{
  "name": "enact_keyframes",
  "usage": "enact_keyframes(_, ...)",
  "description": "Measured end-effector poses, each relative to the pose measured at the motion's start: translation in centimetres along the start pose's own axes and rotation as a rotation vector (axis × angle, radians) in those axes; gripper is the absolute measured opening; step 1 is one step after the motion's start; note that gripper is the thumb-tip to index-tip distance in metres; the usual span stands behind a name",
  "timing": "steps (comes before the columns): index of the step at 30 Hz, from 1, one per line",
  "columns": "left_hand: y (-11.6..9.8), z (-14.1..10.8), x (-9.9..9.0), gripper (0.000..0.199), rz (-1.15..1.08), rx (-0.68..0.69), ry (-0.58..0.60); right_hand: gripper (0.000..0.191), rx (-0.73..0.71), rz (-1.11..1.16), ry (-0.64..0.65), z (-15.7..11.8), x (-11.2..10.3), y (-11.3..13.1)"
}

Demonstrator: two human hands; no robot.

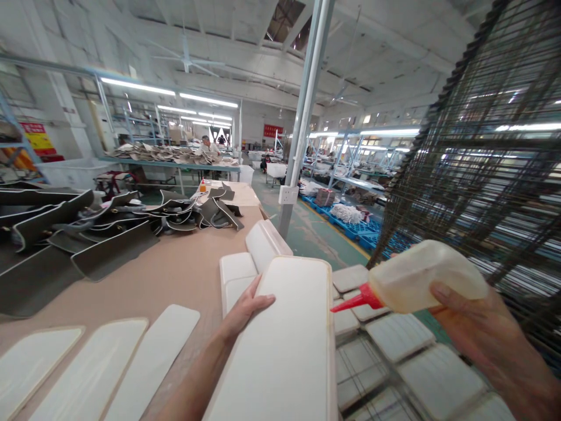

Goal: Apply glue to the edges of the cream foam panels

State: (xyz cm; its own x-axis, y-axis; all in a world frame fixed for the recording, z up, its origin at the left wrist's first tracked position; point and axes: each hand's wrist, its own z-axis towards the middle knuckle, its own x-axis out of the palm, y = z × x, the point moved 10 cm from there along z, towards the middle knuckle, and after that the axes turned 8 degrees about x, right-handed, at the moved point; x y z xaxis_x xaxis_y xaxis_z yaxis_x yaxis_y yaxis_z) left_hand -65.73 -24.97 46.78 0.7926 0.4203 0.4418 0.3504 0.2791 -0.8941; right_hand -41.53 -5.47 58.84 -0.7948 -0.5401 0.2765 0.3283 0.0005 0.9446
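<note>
My left hand (246,309) grips a white padded panel (284,345) by its left edge, thumb on top, holding it tilted up in front of me. A thin yellowish line runs along the panel's rim. In my right hand (480,321) is a translucent squeeze bottle (425,275), tipped sideways, with yellowish liquid inside. Its red nozzle (359,299) points left, and the tip is at the panel's right edge; whether it touches cannot be made out. Three flat white panels (94,371) lie at the table's lower left, some with yellowish rims.
Stacked white panels (239,272) sit beyond my left hand. More pieces lie on a wire rack (359,365) at lower right; upright wire racks (477,146) stand behind. Dark curved pieces (118,251) cover the table's left. A metal post (302,123) rises at the table's edge.
</note>
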Motion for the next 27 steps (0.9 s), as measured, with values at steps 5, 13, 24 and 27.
enact_keyframes(5,-0.2,0.4,0.4,0.089,-0.006,0.013,0.008,0.049,-0.042,0.057,-0.032,0.0,-0.7,-0.9)
enact_keyframes(13,-0.6,0.6,1.1,0.093,0.005,0.024,0.017,0.044,-0.05,0.107,-0.091,0.1,-1.5,-1.9)
enact_keyframes(24,-0.8,1.2,0.5,0.088,0.005,0.015,0.049,0.061,-0.031,0.102,0.036,0.6,-2.1,-3.3)
enact_keyframes(27,-0.8,1.4,0.5,0.087,0.007,0.012,0.053,0.056,-0.026,0.088,0.066,0.7,-2.1,-3.8)
